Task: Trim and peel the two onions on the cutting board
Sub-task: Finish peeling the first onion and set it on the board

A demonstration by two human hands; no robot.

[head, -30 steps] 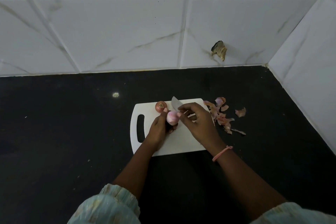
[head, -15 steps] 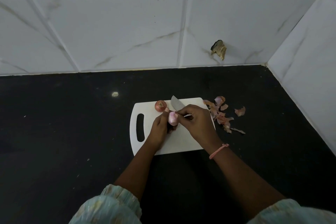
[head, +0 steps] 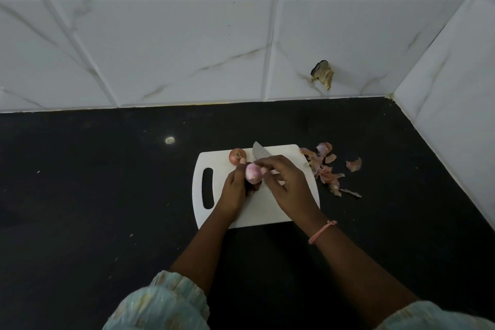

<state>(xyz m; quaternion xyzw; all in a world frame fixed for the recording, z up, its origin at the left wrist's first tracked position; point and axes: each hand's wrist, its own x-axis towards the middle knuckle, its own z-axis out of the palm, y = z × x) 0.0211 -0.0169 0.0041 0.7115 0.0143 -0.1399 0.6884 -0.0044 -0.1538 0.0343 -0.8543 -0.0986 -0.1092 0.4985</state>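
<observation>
A white cutting board (head: pixel 227 217) with a handle slot lies on the black counter. My left hand (head: pixel 234 190) holds a pale pink, partly peeled onion (head: pixel 252 172) above the board. My right hand (head: pixel 284 185) grips a knife (head: pixel 259 153) whose blade points away from me; its fingertips touch the onion's right side. A second onion (head: pixel 237 156), still in its reddish skin, sits on the board's far edge just left of the blade.
Loose onion skins (head: pixel 325 169) are scattered on the counter right of the board. White tiled walls rise at the back and right; a chipped hole (head: pixel 322 77) marks the back wall. A pale spot (head: pixel 169 139) lies on the counter at left.
The onion has turned slightly in my left hand. My right fingers have shifted over its right side; the knife blade stays pointing away.
</observation>
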